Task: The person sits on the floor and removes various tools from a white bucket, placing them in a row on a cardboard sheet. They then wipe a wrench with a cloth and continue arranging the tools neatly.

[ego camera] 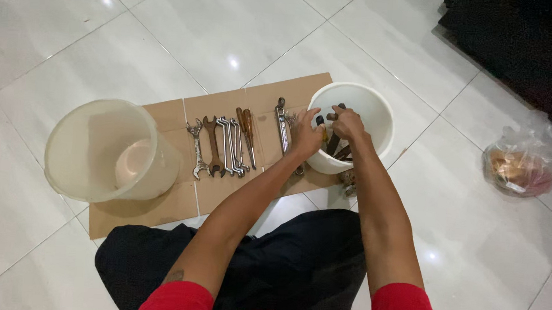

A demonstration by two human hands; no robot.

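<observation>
**K:** Fingers of the right hand [348,123] were curled down inside the round white plastic bucket [381,110] at far right, closed around one of the dark-handled tools [335,143] standing in it. Exactly which handle it had, I couldn't tell.

**M:** Left hand [307,136]?

**K:** On the bucket's near-left rim, fingers wrapped over the edge, thumb outside. Something yellowish sat just beside the palm, too hidden to name.

**M:** Where was the bucket?

**K:** On the right end of the flat brown cardboard sheet [158,208] laid on the glossy white tiled floor [232,37]. Upright, several tool handles leaning inside.

**M:** What was already on the cardboard?

**K:** A row left of the bucket: worn grey open-ended spanners [216,146] side by side, two wooden-handled screwdrivers [248,124] just right of them, then one long metal wrench [281,126] near the left hand. All lay roughly near-to-far.

**M:** Anything else?

**K:** A second, translucent cream plastic bucket [107,151] on the left end of the cardboard, tipped toward the camera, nothing visible in it. A clear plastic bag with brownish contents [521,167] lay well apart on the floor, far right. A small rusty metal piece [350,182] sat on the floor, touching the white bucket's near side.
</observation>
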